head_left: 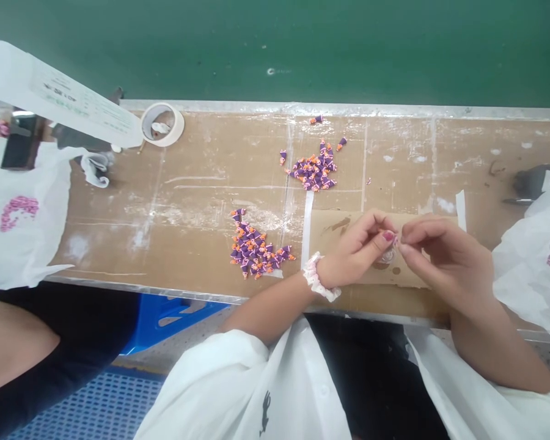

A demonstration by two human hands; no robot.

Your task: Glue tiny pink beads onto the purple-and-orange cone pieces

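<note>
Over a brown cardboard sheet, my left hand and my right hand meet fingertip to fingertip. Pinched in the left fingers is a tiny pink piece, mostly covered by the fingertips. The right thumb and forefinger press together against it; whether they hold a piece of their own I cannot make out. A small clear round object shows just below the left fingertips. Left of my hands lies a pile of small purple, orange and pink figures, and a second pile sits farther back.
A tape roll stands beside a long white box at the back left. White sheets carrying small pink pieces lie at the left and right. Another person's leg and a blue stool are at lower left.
</note>
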